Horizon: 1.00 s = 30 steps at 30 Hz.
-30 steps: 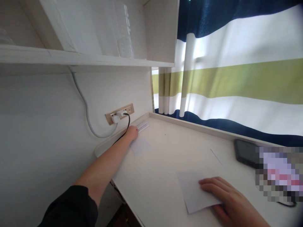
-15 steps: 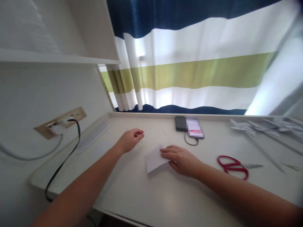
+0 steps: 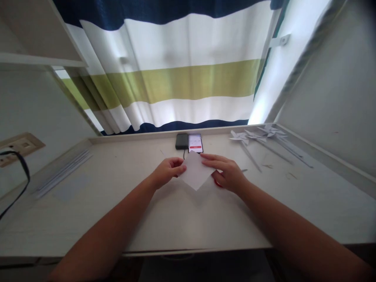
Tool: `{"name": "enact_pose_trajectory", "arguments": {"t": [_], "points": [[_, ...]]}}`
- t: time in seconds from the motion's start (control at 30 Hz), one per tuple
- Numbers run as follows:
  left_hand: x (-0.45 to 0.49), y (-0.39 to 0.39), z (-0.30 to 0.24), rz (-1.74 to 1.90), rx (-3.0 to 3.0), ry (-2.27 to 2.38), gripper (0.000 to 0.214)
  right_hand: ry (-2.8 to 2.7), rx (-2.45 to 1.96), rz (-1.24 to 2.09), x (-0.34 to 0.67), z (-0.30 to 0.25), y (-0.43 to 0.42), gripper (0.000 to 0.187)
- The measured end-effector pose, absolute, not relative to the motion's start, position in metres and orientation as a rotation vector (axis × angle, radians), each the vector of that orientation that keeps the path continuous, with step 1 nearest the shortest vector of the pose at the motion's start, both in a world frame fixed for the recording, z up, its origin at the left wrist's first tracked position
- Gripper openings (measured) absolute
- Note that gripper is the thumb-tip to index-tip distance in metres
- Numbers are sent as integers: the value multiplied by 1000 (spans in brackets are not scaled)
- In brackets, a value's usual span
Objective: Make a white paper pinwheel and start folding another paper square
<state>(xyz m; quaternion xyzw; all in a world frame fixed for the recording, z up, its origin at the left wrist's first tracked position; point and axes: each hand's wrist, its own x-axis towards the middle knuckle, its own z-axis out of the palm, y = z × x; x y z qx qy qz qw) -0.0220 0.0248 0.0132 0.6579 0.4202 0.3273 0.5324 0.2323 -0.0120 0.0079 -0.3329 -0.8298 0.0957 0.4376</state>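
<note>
A white square of paper (image 3: 196, 171) sits corner-down over the middle of the pale desk (image 3: 176, 211). My left hand (image 3: 168, 171) pinches its left corner with curled fingers. My right hand (image 3: 227, 172) holds its right side, fingers laid along the upper edge. Under my right hand a bit of red scissors handle (image 3: 216, 183) shows; the rest is hidden.
A phone with a lit screen (image 3: 195, 142) lies on a dark pad by the striped curtain (image 3: 176, 78). Several white paper pinwheels (image 3: 258, 137) lie at the back right. White strips (image 3: 63, 172) lie at the left, near a wall socket (image 3: 20, 143) with a black cable (image 3: 17, 184).
My left hand came back from the strips at the far left and took hold of the paper. The paper has been turned corner-down, and my view swung to the right.
</note>
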Motion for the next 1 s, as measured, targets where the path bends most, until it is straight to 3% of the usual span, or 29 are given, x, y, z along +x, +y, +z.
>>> {"name": "enact_pose_trajectory", "arguments": {"t": [0.17,0.3,0.4,0.47,0.6,0.73,1.0], "points": [[-21,17,2,949,1559,1097,32,-1947,-1057,417,236,15,-10,47],[-21,9,4,1012,1513,1152,33,-1679,-1121,944,227,19,-18,38],[-18,5,4,973,1491,1119,35,-1589,-1054,1144,220,16,-20,45],[-16,3,3,943,1485,1083,36,-1574,-1054,1138,217,12,-19,48],[-17,3,0,913,1508,1000,35,-1631,-1132,1061,218,6,-15,28],[-23,7,-2,976,1552,974,29,-1665,-1096,1104,219,6,-14,21],[-23,8,-3,1061,1568,1024,29,-1654,-1041,1195,221,7,-17,47]]}}
